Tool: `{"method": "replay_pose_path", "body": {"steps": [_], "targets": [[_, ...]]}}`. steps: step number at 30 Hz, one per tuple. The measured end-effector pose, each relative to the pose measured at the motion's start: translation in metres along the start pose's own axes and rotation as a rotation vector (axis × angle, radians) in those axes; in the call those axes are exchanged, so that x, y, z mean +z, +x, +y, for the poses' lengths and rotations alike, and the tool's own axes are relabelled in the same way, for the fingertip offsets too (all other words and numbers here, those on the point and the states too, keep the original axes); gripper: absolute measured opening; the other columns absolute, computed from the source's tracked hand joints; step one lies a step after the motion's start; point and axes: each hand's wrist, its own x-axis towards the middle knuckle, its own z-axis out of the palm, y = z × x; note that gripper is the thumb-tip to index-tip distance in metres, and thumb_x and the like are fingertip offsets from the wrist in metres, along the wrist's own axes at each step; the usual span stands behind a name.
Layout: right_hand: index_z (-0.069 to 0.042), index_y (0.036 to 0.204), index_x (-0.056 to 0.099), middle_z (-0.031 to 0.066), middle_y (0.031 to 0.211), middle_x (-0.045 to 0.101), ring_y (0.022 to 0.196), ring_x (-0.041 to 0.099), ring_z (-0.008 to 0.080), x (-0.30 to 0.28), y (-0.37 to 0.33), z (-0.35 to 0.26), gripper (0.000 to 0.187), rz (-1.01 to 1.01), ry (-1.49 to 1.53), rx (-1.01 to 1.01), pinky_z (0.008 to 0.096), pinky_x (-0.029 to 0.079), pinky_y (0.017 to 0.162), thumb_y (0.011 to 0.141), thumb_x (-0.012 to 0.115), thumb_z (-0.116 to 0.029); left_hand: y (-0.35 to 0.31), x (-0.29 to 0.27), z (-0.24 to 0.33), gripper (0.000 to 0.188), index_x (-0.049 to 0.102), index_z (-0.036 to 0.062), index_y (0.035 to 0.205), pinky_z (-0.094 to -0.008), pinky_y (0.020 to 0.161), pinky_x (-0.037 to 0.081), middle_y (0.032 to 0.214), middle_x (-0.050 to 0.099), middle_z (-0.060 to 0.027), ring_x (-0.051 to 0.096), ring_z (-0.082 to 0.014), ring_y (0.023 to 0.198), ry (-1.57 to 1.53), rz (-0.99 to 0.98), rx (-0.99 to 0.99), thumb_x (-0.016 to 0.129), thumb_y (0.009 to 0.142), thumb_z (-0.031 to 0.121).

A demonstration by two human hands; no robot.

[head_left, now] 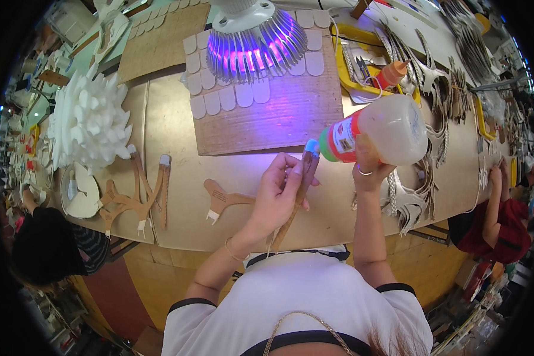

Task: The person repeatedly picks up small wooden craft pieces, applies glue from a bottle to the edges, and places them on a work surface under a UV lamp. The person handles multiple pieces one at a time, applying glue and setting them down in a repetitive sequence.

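A: Your left hand [282, 190] is pinching the brown strap [305, 178] over the table [219, 169]; your right hand [366, 163] is gripping the tilted bottle [393, 129], fingers curled.

B: The strap is probably feeling light, bendy; you're best pinching near its tip. The bottle is likely yielding under squeezing.

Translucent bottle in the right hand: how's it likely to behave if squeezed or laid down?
The translucent bottle would probably roll if laid on its side, given its round body. Its plastic-looking wall likely gives somewhat under the right hand's squeeze. Weight is hard to judge, as the fill level isn't clear.
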Motion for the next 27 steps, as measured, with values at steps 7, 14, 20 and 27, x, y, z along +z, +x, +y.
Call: {"method": "replay_pose_path", "body": {"steps": [7,14,20,27], "targets": [[0.0,0.102,0.061,0.0082,0.098,0.065,0.085,0.063,0.0193,-0.001,-0.001,-0.007,0.044,0.029,0.127,0.101,0.0328,0.05,0.077,0.069,0.083,-0.02,0.0,-0.001,0.001,0.019,0.043,0.0015,0.099,-0.0224,0.049,0.048,0.083,0.063,-0.0114,0.054,-0.0086,0.053,0.001,0.013,0.023,0.039,0.101,0.02],[0.0,0.106,0.061,0.0092,0.1,0.065,0.087,0.064,0.0197,0.0,-0.001,0.004,0.046,-0.052,-0.073,-0.167,0.0332,0.05,0.079,0.069,0.082,-0.018,-0.003,0.003,0.001,0.02,0.043,0.0019,0.1,-0.0221,0.049,0.047,0.082,0.063,-0.011,0.054,-0.0082,0.052,0.01,-0.001,0.001,0.039,0.101,0.022],[-0.002,0.107,0.061,0.0077,0.101,0.066,0.086,0.064,0.0187,-0.01,-0.011,-0.005,0.046,-0.007,0.033,0.028,0.0326,0.051,0.079,0.068,0.082,-0.016,-0.003,0.002,0.003,0.019,0.044,0.0023,0.1,-0.0216,0.047,0.046,0.081,0.063,-0.0105,0.053,-0.0077,0.051,0.013,0.032,0.011,0.04,0.101,0.021],[-0.01,0.107,0.064,0.0025,0.103,0.067,0.086,0.065,0.0179,-0.005,-0.014,-0.012,0.041,-0.177,-0.046,-0.142,0.0328,0.05,0.08,0.069,0.08,-0.02,0.001,0.006,-0.001,0.019,0.044,0.0035,0.098,-0.0212,0.047,0.047,0.082,0.064,-0.0112,0.054,-0.008,0.051,0.017,0.023,0.028,0.038,0.101,0.022]]}}
